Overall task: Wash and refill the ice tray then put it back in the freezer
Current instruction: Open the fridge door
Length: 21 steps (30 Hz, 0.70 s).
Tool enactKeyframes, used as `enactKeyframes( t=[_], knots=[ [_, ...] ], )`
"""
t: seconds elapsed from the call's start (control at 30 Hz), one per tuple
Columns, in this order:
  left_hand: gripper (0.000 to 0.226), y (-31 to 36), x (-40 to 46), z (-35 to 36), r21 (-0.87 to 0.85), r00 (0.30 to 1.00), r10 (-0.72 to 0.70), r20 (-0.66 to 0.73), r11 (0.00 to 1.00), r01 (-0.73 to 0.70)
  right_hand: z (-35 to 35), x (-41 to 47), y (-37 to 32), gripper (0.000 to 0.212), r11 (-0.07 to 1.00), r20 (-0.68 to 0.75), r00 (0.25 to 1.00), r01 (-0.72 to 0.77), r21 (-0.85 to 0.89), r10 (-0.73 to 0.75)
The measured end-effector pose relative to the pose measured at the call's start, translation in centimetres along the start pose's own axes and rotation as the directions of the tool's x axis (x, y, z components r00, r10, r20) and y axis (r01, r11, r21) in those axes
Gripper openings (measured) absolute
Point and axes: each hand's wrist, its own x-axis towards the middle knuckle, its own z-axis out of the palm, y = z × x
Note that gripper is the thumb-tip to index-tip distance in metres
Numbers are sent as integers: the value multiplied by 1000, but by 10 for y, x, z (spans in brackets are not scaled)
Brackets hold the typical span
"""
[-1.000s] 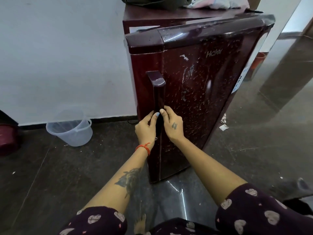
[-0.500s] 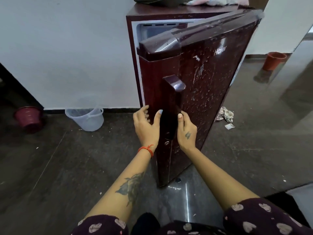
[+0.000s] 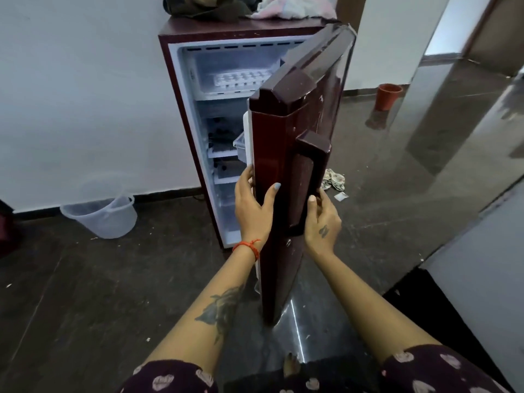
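Left hand has its fingers curled round the free edge of the maroon fridge door, thumb flat on the front face, while the right hand wraps its fingers round the lower part of the door handle with the thumb up on the near side. Door stands swung wide, so the white inside shows: the ice tray sits in the freezer compartment up top, shelves below it. Off to the left a clear plastic bucket stands on the dark floor by the wall, an orange pot stands far right, and clothes are piled on the fridge.
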Motion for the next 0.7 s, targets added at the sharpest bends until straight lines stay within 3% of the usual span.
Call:
enactKeyframes(
  t=[0.17, 0.33, 0.47, 0.7],
  knots=[
    [59, 3, -12, 7, 27, 998, 10, 66, 1000, -12, -20, -23, 0, 41, 975, -207, 952, 218, -50, -224],
    [42, 12, -22, 22, 62, 992, 6, 126, 998, -14, -28, -23, -2, 44, 906, -146, 896, 404, -127, -420],
    [39, 19, -30, 37, 35, 984, -22, 177, 999, 16, -38, -16, -2, 64, 912, -60, 912, 398, -99, -405],
    [33, 36, -53, 70, 38, 982, -59, 178, 998, 53, -79, 2, 16, 79, 908, -11, 915, 398, -128, -403]
  ],
)
